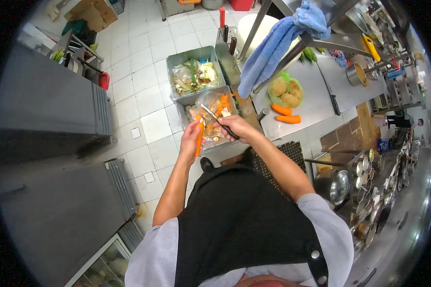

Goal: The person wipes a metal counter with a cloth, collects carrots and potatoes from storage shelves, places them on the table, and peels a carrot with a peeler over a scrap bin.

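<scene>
My left hand (190,139) is closed around a carrot (199,138), held roughly upright with its far end beyond the fingers. In my right hand (237,127) is a peeler (209,112) with a metal head and a black handle, its head near the top of the carrot. Both hands are above a grey bin (181,111) lined with clear plastic, which holds orange peelings and other scraps. On the steel counter to the right lie two peeled-looking carrots (288,119) and a green net bag of potatoes (289,99).
A second grey bin (168,71) of vegetable scraps stands beyond the first. A blue cloth (271,52) hangs from the shelf frame. On the counter lie a long knife (334,98) and a saucepan (356,75). Grey cabinets (52,95) line the left. A dark mat (285,160) covers some floor.
</scene>
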A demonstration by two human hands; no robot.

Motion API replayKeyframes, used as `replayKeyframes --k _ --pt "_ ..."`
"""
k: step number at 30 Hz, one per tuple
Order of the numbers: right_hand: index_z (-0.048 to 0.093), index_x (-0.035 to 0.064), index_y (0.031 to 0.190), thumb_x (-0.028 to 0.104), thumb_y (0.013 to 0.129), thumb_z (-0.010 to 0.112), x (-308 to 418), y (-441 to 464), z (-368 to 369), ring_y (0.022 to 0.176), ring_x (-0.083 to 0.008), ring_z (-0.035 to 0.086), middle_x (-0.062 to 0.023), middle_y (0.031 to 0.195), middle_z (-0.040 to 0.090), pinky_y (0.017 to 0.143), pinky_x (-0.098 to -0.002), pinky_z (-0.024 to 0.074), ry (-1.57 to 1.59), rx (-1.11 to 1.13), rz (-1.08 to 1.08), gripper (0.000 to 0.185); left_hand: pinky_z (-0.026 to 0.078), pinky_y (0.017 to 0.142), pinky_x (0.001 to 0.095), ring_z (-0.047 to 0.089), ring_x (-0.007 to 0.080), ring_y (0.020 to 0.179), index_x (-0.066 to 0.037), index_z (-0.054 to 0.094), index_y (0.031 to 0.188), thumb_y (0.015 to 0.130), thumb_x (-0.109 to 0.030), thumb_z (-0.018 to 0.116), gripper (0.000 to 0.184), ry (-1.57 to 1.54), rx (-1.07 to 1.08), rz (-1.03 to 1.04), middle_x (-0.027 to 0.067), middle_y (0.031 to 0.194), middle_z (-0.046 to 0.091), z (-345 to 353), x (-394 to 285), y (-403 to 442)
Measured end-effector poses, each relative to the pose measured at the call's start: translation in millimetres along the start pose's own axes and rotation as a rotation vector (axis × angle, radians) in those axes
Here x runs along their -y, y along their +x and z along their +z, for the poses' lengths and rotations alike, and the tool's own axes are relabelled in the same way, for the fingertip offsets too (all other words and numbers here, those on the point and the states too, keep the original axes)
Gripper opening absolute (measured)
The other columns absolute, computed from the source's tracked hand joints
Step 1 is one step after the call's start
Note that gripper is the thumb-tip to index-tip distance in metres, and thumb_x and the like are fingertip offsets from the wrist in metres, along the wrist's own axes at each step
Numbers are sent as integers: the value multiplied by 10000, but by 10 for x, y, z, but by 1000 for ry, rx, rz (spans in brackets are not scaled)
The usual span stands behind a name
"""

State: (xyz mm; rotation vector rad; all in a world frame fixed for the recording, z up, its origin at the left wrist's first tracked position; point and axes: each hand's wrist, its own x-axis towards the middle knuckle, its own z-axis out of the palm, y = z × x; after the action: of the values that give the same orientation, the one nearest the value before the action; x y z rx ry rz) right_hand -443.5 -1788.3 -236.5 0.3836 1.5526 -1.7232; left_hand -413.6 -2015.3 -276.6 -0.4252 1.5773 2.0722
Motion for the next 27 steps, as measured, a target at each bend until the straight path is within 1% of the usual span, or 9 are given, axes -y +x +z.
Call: replayKeyframes --k 5,8,10,12,15,18,21,23,27 --pt "684 23 1130 310 1080 498 25 -196 174 476 -102 469 18 645 507 426 -266 382 124 85 55 346 470 1000 317 596 235 1129 -40 641 1329 960 -156 661 387 450 41 436 118 1254 573 132 -13 261" --pt "685 12 1131 302 1083 486 44 -259 129 453 -103 454 13 630 502 399 -264 355 111 137 68 355 490 916 308 603 195 1058 -25 718 1189 977 -150 611 269 392 79 415 90 1150 559 201 -80 299" --pt "686 11 1125 294 1085 480 39 -303 119 452 -99 452 13 629 507 390 -261 347 116 113 71 352 498 867 312 605 179 1020 -31 727 1166 981 -153 593 258 525 98 587 80 1171 558 41 229 522" --pt "691 11 1116 294 1083 476 13 -297 103 447 -93 446 13 622 517 389 -258 342 49 47 50 356 508 812 351 614 217 968 -50 746 1140 984 -160 579 254 261 57 244 89 1163 601 189 50 366" --pt "705 46 1110 331 1049 545 145 -484 208 503 -123 508 -27 612 532 458 -293 412 -308 -56 -29 333 529 845 425 648 315 974 -61 740 1159 933 -256 656 311 636 3 227 143 1153 662 -187 638 1016" --pt "691 25 1107 319 1017 599 -222 -339 -6 620 -196 601 -115 687 603 580 -381 479 -865 -298 -530 321 533 910 489 665 405 1015 -84 707 1244 856 -355 744 475 1291 1 207 201 1144 696 -416 846 1177" --pt "674 -3 1096 302 978 645 -462 -482 -101 734 -262 645 -185 799 656 707 -443 500 -616 -410 -805 329 546 926 492 686 442 992 -100 640 1338 797 -375 786 624 1174 -71 240 247 1146 698 -490 787 909" --pt "683 -6 1070 295 948 671 -465 -861 -224 791 -335 667 -215 866 687 745 -441 516 -649 -365 -618 325 572 804 475 700 396 849 -126 601 1387 838 -315 744 599 1140 -318 222 237 976 715 -716 1113 912" --pt "680 -1 1026 335 922 695 -1083 -975 -777 811 -406 665 -247 878 673 732 -463 517 -690 -416 -562 352 453 425 379 565 210 515 -68 641 1097 942 -402 654 369 801 -355 -100 102 736 623 -1312 1659 1137"
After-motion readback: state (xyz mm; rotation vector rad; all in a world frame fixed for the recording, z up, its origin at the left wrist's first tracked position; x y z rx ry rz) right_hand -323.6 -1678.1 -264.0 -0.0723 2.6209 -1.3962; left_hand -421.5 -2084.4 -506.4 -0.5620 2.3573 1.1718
